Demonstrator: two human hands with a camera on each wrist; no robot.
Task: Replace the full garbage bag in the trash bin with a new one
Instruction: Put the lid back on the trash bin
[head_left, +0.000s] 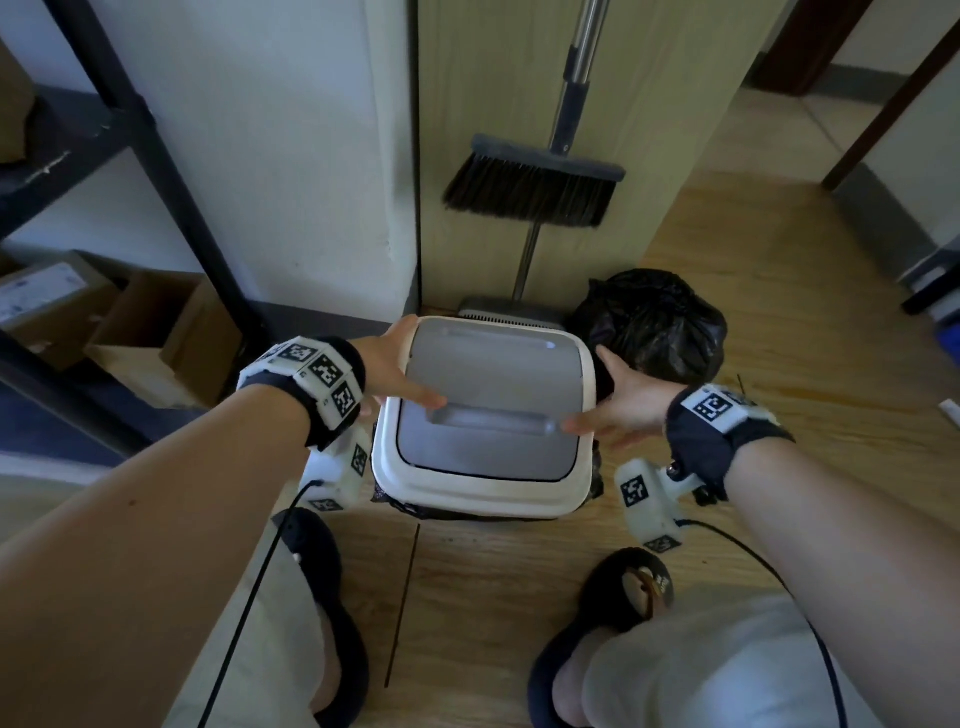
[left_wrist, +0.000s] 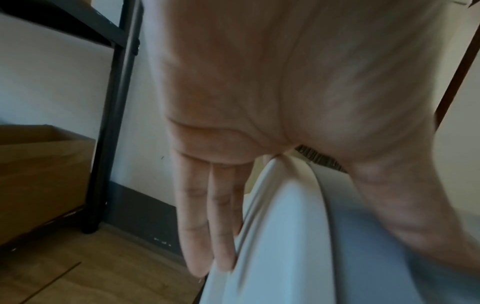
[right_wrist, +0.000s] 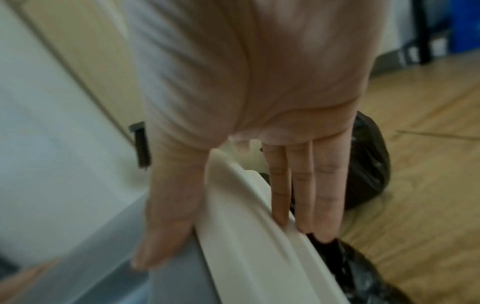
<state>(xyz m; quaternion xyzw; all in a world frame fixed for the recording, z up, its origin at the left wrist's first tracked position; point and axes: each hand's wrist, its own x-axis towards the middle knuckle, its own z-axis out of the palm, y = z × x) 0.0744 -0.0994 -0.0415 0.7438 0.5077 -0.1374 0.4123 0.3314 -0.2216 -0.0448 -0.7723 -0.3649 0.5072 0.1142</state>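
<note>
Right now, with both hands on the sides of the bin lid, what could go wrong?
1. Black bag edge sticks out under the white lid frame; pressing may tear it or seat the lid unevenly.
2. The left hand and right hand have fingers straight down the sides, which could get pinched.
3. The full black bag lies against the bin; it may get nudged.
</note>
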